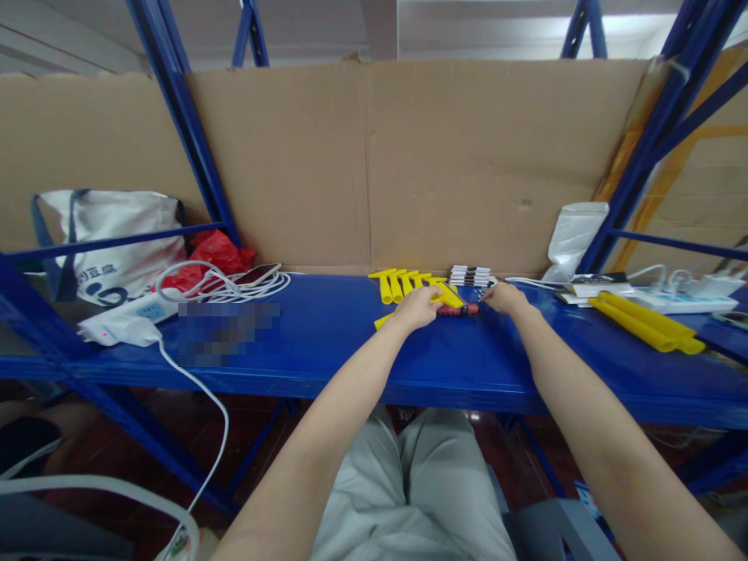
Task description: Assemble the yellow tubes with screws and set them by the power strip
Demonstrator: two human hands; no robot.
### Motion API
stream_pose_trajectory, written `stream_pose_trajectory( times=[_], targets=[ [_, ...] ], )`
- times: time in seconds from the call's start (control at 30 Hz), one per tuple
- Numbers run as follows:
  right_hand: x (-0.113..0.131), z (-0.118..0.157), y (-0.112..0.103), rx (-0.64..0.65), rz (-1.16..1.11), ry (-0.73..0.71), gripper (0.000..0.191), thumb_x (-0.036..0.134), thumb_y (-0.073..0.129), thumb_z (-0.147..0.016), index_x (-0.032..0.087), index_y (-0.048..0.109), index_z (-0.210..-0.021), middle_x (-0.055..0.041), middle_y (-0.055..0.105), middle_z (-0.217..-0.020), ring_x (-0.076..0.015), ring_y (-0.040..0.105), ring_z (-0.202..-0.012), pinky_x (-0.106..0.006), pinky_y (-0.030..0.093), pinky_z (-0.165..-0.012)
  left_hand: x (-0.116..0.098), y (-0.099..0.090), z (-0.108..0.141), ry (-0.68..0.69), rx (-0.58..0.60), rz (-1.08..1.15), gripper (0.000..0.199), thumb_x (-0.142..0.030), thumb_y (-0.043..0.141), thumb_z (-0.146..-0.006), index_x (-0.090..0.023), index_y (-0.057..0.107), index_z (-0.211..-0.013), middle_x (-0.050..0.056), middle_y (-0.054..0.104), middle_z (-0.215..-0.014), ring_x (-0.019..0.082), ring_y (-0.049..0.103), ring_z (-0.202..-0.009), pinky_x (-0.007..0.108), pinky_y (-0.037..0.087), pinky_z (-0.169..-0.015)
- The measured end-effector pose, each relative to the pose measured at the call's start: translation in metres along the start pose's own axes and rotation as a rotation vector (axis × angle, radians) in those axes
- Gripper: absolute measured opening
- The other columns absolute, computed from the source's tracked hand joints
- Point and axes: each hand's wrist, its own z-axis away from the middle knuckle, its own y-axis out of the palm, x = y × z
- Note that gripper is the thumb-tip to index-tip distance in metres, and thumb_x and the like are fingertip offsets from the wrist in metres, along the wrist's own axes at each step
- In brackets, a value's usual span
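Observation:
My left hand [418, 307] is closed on a yellow plastic piece [449, 294] on the blue shelf. A dark red tool [467, 309] with a black part lies just beside that piece, partly hidden by it. Behind my left hand, several yellow T-shaped pieces [397, 287] stand in a row. My right hand [503, 298] has its fingertips pressed together at some tiny dark and silvery parts [480, 294]; whatever it pinches is too small to make out. A stack of white and black packets [470, 275] lies behind, between my hands.
Long yellow tubes [643, 321] and a white power strip [683, 301] lie at right. A white pouch [576, 240] leans on the cardboard wall [456, 156]. At left are a cloth bag [125, 241], a red bag [216, 253], coiled white cables [251, 287] and another power strip [132, 318].

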Motion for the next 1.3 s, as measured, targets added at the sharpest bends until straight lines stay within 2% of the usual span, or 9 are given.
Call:
stream_pose_trajectory(
  times=[0.43,0.63,1.0,1.2,1.3],
  targets=[
    [0.006,0.005,-0.004,0.027,0.058,-0.012,0.032,0.017,0.051,-0.08,0.018,0.07,-0.105,-0.0123,0.065,-0.113,-0.0246,0.06,-0.107,-0.032,0.047,-0.089,-0.001,0.001,0.001,0.012,-0.008,0.008,0.03,-0.021,0.053,-0.086,-0.016,0.061,-0.114,0.008,0.061,-0.123,0.022,0.055,-0.115,0.033,0.042,-0.098],
    [0.006,0.006,-0.004,-0.016,0.042,-0.019,0.034,0.018,0.048,-0.083,0.02,0.069,-0.109,-0.0105,0.064,-0.118,-0.0247,0.058,-0.111,-0.033,0.046,-0.091,-0.001,0.001,0.001,0.007,-0.003,0.004,0.03,-0.02,0.053,-0.085,-0.018,0.061,-0.114,0.006,0.061,-0.123,0.021,0.054,-0.116,0.033,0.041,-0.098],
    [0.01,0.008,-0.002,-0.038,0.119,-0.073,0.028,0.025,0.052,-0.083,0.02,0.072,-0.101,-0.0123,0.067,-0.108,-0.0246,0.061,-0.104,-0.031,0.048,-0.085,-0.004,-0.001,0.001,-0.012,0.025,-0.002,0.03,-0.021,0.054,-0.085,-0.02,0.06,-0.115,0.006,0.06,-0.125,0.02,0.053,-0.117,0.033,0.04,-0.099],
    [0.012,0.008,0.001,-0.065,0.14,-0.13,0.028,0.022,0.051,-0.083,0.016,0.072,-0.101,-0.0139,0.068,-0.106,-0.0238,0.061,-0.103,-0.03,0.046,-0.087,-0.003,-0.001,0.0,-0.021,0.03,-0.01,0.03,-0.022,0.054,-0.085,-0.019,0.06,-0.115,0.007,0.061,-0.124,0.021,0.054,-0.117,0.033,0.041,-0.098],
    [0.012,0.005,0.004,-0.054,0.122,-0.115,0.027,0.019,0.049,-0.083,0.014,0.071,-0.098,-0.0137,0.068,-0.105,-0.0225,0.062,-0.102,-0.027,0.046,-0.085,-0.002,-0.001,0.0,-0.017,0.029,-0.018,0.031,-0.023,0.053,-0.086,-0.018,0.059,-0.116,0.008,0.061,-0.124,0.021,0.054,-0.117,0.033,0.041,-0.098]
  ],
)
